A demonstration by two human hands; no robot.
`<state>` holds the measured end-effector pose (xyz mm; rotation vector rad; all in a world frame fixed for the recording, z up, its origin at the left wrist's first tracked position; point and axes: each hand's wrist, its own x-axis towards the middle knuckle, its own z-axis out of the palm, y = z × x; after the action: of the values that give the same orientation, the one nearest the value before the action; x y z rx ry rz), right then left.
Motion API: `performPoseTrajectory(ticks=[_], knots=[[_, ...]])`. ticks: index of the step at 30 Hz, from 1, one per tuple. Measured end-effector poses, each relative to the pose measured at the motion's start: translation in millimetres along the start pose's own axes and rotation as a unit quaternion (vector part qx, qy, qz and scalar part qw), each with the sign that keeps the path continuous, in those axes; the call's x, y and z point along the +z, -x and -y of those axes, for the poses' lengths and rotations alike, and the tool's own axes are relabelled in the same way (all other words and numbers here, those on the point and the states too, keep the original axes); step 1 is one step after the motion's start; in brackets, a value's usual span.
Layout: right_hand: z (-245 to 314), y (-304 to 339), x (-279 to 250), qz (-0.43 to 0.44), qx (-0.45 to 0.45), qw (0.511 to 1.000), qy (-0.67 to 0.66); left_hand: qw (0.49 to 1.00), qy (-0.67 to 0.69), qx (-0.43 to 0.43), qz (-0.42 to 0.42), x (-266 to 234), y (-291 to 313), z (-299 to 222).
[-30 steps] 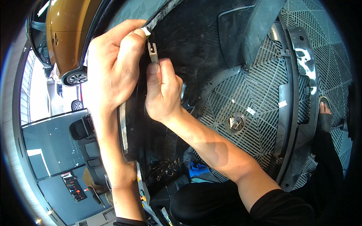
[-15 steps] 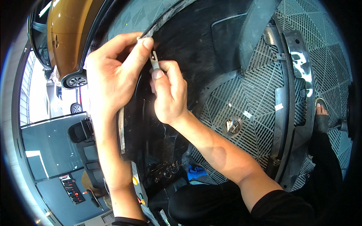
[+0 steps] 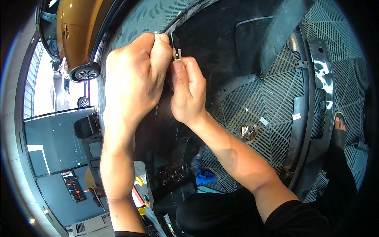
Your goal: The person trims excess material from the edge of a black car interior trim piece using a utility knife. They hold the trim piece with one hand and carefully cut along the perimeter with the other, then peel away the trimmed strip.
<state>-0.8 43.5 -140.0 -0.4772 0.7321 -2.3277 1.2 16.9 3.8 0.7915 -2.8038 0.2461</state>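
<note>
My right hand [image 3: 188,89] pinches a small silvery metal clip [image 3: 177,54] between thumb and forefinger, its forked end pointing away from me. Just left of it, my left hand [image 3: 136,79] is curled into a fist. A small shiny metal tip [image 3: 156,33] sticks out above its thumb; the rest of that piece is hidden in the fingers. Both hands are over the rim of a large black curved plastic panel [image 3: 213,43], which looks like a car bumper. The clip is close to this rim; whether it touches, I cannot tell.
A clear round dish [image 3: 248,131] of metal clips rests on the grey grating floor [image 3: 272,138]. Loose white pieces [image 3: 263,121] lie nearby. To the right stands a long black bar [image 3: 320,79]; a blue cloth [image 3: 206,176] lies below. An orange car [image 3: 81,35] is far left.
The view has shifted slightly. My left hand has turned more closed, with a shiny tip showing past its thumb. The clip in my right hand has rotated to show its forked end.
</note>
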Motion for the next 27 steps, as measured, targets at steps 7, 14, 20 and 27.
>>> performPoseTrajectory(ticks=[7,14,20,27], knots=[[-2,-4,-1,-0.003,-0.007,1.0,0.004,0.982,0.152,-0.111,0.03,3,5,16],[-3,-6,3,0.001,-0.041,0.998,0.038,0.98,0.17,-0.095,0.025,3,6,18],[-5,-8,7,-0.026,-0.084,0.993,0.084,0.976,0.193,-0.096,0.014,7,8,20],[5,-11,6,-0.027,-0.071,0.987,0.142,0.982,0.165,-0.085,0.022,3,6,20]])
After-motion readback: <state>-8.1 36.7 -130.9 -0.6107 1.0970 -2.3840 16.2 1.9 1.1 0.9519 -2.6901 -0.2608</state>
